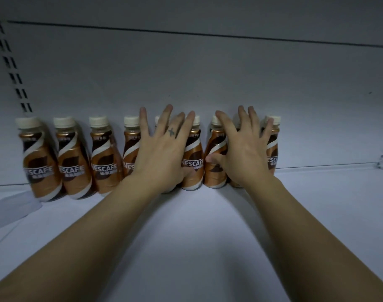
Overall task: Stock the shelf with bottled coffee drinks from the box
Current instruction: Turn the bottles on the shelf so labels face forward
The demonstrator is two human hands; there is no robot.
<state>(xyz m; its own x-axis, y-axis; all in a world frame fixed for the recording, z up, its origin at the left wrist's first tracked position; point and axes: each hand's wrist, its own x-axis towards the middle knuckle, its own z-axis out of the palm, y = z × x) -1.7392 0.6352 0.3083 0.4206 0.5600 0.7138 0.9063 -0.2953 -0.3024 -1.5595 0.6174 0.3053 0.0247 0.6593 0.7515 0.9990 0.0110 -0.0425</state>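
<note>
Squaring up the back row of bottled coffee drinks (108, 153) on the shelf (208, 236).
Left hand (162, 153) and right hand (245, 153), each grip spread flat on mid-frame bottles; next, judged: fetch more from the unseen box.

Dim, bluish light; my arms cast soft shadows on the shelf (316, 214), and wide-angle distortion bends the blurred left edge.
</note>
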